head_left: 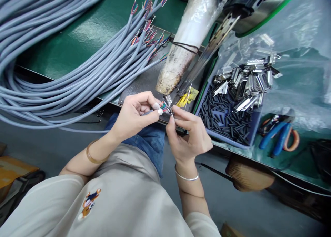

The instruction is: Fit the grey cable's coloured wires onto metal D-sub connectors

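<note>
Head view is showing the left hand point(131, 115) pinching a small fan of coloured wires point(162, 106) between thumb and forefinger, with white coverings point(160, 111) sitting at those fingertips. Just to the one o'clock of that pinch, a multi-pin connector point(168, 101) is lying with its contact row facing the wires. The right hand point(191, 135) is bringing thumb and forefinger almost together at the connector's four o'clock edge; I cannot tell whether they are gripping it, a thin strand, or nothing.

For doing this step well, I judge that the left pinch should be sitting close behind the bare ends, so each conductor is pointing straight at its own contact and not splaying across a neighbour. The right fingertips should be working lightly, without covering the contacts or levering the connector sideways. Slack is mattering too: the grey cables point(103, 68) are spreading away at ten o'clock, and their weight could be tugging the wires out of line.

At three o'clock, the purple tray point(227, 141) is holding short black sleeves point(219, 116); spare connectors point(249, 80) are heaping up at two o'clock, so the wrists are best keeping clear of both.
</note>
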Motion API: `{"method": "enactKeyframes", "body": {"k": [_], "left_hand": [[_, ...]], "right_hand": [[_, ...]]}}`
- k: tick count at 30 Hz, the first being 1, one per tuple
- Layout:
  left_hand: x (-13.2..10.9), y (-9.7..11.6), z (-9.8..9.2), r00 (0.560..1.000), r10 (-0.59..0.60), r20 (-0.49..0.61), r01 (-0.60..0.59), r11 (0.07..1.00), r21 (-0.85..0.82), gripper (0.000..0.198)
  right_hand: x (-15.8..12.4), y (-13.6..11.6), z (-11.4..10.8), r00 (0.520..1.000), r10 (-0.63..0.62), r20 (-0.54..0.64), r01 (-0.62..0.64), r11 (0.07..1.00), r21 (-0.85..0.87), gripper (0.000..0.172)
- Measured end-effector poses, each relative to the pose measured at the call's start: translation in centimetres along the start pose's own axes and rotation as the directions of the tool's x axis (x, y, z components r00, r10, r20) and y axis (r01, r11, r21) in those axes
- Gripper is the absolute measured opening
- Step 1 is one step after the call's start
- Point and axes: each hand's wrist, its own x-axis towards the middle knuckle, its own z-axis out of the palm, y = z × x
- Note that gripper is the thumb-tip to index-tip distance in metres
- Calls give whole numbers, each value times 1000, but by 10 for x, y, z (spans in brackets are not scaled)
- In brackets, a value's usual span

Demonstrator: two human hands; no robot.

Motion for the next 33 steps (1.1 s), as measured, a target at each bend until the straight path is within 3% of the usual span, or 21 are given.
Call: {"method": "enactKeyframes", "body": {"k": [7, 23, 28, 33], "left_hand": [[-3, 0, 1, 999, 50, 12, -50, 999, 0, 21], [-4, 6, 6, 990, 138, -24, -134, 984, 114, 17], [-2, 6, 3, 996, 87, -2, -86, 993, 82, 17], [-1, 1, 0, 999, -39, 23, 38, 997, 64, 19]], "right_hand": [[3, -5, -4, 995, 97, 6, -97, 993, 62, 20], [10, -4, -3, 996, 91, 13, -91, 995, 33, 17], [7, -5, -3, 999, 36, -1, -36, 999, -28, 17], [-1, -1, -3, 998, -37, 44, 39, 998, -52, 20]]}}
